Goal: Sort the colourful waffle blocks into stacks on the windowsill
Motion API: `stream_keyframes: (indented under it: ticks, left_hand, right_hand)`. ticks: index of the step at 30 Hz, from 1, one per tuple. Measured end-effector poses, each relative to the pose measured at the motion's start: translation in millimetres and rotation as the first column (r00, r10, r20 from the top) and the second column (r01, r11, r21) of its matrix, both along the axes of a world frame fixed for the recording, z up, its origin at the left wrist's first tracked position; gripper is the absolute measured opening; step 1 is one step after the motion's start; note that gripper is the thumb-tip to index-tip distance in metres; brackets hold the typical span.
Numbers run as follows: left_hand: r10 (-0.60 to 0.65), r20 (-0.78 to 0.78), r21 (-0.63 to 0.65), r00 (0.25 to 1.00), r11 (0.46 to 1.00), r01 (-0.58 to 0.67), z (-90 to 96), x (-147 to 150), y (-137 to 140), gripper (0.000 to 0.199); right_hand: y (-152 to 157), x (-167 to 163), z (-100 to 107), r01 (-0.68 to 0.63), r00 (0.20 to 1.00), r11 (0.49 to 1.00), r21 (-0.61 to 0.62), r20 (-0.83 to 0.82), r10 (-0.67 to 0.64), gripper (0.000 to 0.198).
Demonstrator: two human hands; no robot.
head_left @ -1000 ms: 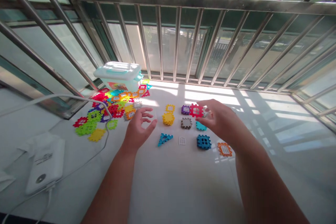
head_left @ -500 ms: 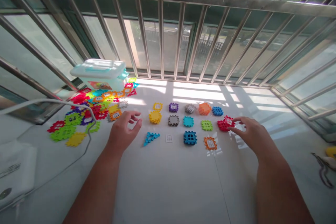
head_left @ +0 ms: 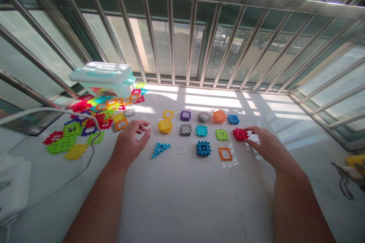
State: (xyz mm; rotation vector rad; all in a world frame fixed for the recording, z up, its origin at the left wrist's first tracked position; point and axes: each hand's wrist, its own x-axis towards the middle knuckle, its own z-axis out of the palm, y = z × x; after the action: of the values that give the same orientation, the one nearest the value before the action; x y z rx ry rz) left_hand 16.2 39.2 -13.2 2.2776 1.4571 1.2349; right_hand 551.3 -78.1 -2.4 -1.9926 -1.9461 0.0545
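Observation:
My right hand (head_left: 264,142) has its thumb and fingertips at the right edge of a red interlocking building tile (head_left: 240,134), which lies flat, seemingly on other red tiles. My left hand (head_left: 129,142) hovers over the floor with loosely curled fingers apart and nothing in them. Between the hands tiles sit in rows by colour: a yellow stack (head_left: 165,126), a grey tile (head_left: 185,130), a turquoise tile (head_left: 201,131) and a green tile (head_left: 221,134). Nearer me are a blue triangle (head_left: 161,149), a white window piece (head_left: 180,149), a dark blue stack (head_left: 203,148) and an orange window tile (head_left: 225,154).
A mixed heap of tiles (head_left: 74,140) spreads at the left, before a lidded plastic box (head_left: 102,79). A white cable (head_left: 95,148) crosses the heap's near side. Metal railings (head_left: 191,41) bound the far side. A yellow object (head_left: 356,163) lies far right.
The red tile under my right hand was tilted and now lies flat on the red pile. My left hand keeps its pose. The whole view has shifted slightly.

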Motion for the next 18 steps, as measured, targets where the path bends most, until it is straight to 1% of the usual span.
stream_keyframes:
  ticks: [5, 10, 18]
  left_hand:
    - [-0.008, 0.003, 0.004, 1.0, 1.0, 0.008, 0.4, 0.1, 0.2, 0.021]
    - [-0.008, 0.003, 0.012, 1.0, 1.0, 0.008, 0.8, -1.7, 0.7, 0.021]
    - [0.026, -0.03, 0.043, 0.999, 0.999, -0.025, -0.6, -4.3, 3.2, 0.019]
  right_hand:
    - [-0.8, 3.8, -6.4, 0.008, 0.999, 1.0, -0.015, -0.054, -0.008, 0.045]
    - [-0.8, 6.6, -10.7, -0.003, 0.999, 1.0, -0.009, -0.044, 0.003, 0.048]
    - [1.3, 5.9, -15.1, 0.004, 0.999, 0.999, -0.054, -0.041, -0.007, 0.051]
